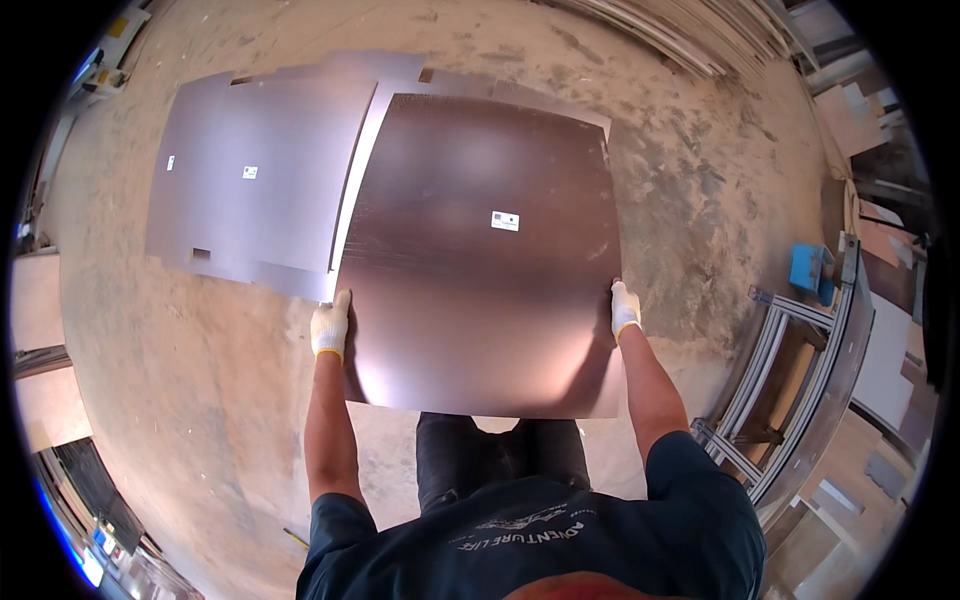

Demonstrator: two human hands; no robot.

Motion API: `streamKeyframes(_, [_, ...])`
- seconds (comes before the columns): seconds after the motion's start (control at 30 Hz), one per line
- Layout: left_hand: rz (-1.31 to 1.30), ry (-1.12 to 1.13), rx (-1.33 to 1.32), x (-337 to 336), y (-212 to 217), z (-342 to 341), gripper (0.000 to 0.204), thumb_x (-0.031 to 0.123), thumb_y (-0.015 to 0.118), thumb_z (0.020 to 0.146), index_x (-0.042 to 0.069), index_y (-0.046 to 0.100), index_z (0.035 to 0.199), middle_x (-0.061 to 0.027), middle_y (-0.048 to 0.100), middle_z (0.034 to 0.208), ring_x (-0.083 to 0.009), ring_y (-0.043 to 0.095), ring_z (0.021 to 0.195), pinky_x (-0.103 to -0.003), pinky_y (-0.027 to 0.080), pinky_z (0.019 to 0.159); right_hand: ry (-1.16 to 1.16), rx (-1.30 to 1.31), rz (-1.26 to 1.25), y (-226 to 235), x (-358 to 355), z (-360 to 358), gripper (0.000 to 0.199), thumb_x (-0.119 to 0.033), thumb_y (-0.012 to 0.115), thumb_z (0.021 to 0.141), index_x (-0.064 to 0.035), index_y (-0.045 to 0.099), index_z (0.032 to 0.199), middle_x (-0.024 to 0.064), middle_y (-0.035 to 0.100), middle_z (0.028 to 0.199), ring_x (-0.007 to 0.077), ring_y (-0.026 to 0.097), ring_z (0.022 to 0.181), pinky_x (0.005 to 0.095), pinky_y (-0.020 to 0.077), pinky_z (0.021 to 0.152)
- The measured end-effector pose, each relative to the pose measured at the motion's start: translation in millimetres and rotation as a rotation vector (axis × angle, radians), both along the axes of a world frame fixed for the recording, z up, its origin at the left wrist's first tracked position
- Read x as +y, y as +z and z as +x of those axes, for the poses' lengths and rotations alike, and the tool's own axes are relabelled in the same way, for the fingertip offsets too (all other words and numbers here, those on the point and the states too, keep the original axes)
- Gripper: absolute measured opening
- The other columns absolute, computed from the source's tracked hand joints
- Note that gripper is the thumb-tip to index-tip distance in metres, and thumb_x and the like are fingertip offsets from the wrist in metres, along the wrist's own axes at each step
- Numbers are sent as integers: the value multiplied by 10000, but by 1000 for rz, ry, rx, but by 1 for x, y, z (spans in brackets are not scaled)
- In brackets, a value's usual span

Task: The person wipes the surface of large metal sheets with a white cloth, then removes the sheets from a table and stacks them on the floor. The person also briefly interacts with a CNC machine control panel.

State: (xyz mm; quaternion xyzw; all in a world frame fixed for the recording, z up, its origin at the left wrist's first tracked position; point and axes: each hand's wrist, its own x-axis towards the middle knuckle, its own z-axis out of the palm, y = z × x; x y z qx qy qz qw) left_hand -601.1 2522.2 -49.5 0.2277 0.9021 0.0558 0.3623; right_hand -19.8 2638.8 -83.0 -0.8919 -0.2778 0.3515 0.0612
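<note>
I hold a large dark brown glossy panel flat in front of me, a small white label near its middle. My left hand, in a white glove with a yellow cuff, grips the panel's left edge. On the right edge, my right hand in the same kind of glove does the same. The panel hangs above the floor and partly covers other panels lying beneath it.
More grey-brown panels lie flat on the dusty concrete floor to the left. A metal roller frame stands at the right, with a blue box beside it. Stacked boards lie at the top right.
</note>
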Motion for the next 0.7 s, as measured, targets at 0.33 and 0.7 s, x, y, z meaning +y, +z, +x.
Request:
streamKeyframes(0.33, [-13,54,-74,27,-76,-11,799,681,564,881,-76,710,1091,-277,714,1066,-357,677,1071,-425,477,970,-195,307,180,-94,-10,-8,379,-416,589,878,-62,704,806,32,669,834,190,592,836,333,454,797])
streamKeyframes(0.7, [26,257,-301,5,-174,-17,857,662,627,885,-52,600,1358,-186,647,1328,-281,571,1273,-360,389,1108,-137,262,35,-174,-34,15,415,-457,576,919,-72,728,937,20,658,947,164,562,932,318,445,866])
